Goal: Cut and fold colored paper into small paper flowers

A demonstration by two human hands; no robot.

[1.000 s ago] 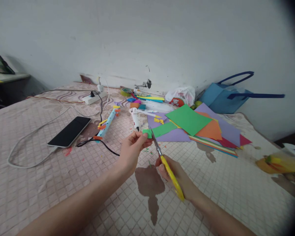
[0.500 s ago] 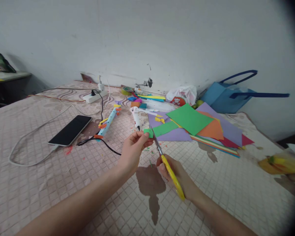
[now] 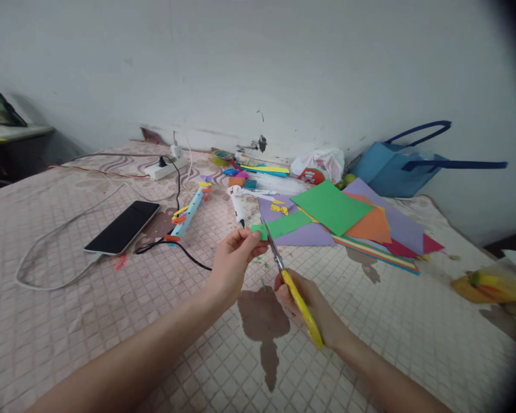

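Between thumb and fingers, my left hand pinches a small green piece of craft foam or paper. My right hand is wrapped round the yellow handle of a pair of scissors. Their metal blades lie against the right edge of the green piece, close to my left fingertips. Just beyond the blades, a green strip rests on a purple sheet. A white glue gun lies behind my left hand.
Coloured sheets are piled at the right, before a blue bag. A phone on a cable, a decorated light-blue strip and a power strip lie at the left. A yellow-filled clear container stands far right.
Almost nothing differs. Both hands, the green piece and the scissors keep nearly the same places, with only a very slight shift of the view.
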